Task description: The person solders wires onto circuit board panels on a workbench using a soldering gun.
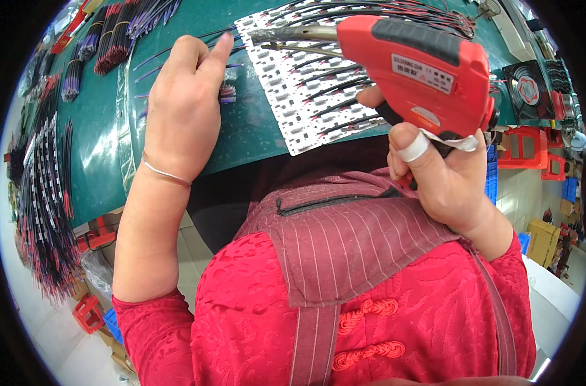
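My right hand (437, 170) is wrapped round the handle of a red and black soldering gun (421, 77). White tape covers parts of its fingers. The gun's metal nozzle (293, 33) points left over the edge of a white panel of small circuit boards (283, 119). Close to that nozzle tip, my left hand (187, 96) is closed in a pinch on a thin dark wire (153, 59). Black wires with red ends (341, 90) stick out from the boards in rows. A few loose purple-tipped wires lie beneath my left hand, partly hidden by it.
Bundled wires (116, 35) lie on the green table mat (103, 138) at the far left. A long heap of wires (45, 212) hangs over the left edge. Toward the right are a small black fan (527, 90) and red stools (524, 148).
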A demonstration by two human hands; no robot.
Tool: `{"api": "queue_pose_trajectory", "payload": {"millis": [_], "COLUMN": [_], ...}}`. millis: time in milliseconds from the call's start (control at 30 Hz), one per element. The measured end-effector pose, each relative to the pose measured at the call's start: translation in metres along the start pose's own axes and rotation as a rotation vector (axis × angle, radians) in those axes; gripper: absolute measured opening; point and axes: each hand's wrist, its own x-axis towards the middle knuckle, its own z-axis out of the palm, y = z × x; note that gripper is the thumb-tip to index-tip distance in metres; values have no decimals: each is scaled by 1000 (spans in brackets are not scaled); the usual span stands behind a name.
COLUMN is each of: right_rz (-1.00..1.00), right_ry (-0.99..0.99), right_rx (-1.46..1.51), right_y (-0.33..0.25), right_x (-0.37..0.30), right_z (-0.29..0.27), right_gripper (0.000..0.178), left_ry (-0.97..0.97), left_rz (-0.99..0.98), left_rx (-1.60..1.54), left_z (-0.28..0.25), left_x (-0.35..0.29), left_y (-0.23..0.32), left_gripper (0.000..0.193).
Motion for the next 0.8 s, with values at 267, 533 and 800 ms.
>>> {"api": "queue_pose_trajectory", "payload": {"millis": [267,533,800], "right_rz": [40,18,-47], "right_ry": [0,0,-60], "right_rx": [12,6,-126], "right_y": [2,6,13], "right_x": [1,3,3], "right_z": [1,2,-1], "right_gripper": [31,33,26], "left_ry": [108,101,81], "left_rz": [29,6,44], "left_rx": [19,-12,-18], "left_z": [0,3,3], "left_x": [-1,1,0], "left_y": [-1,2,1], "left_gripper": [42,52,42]}}
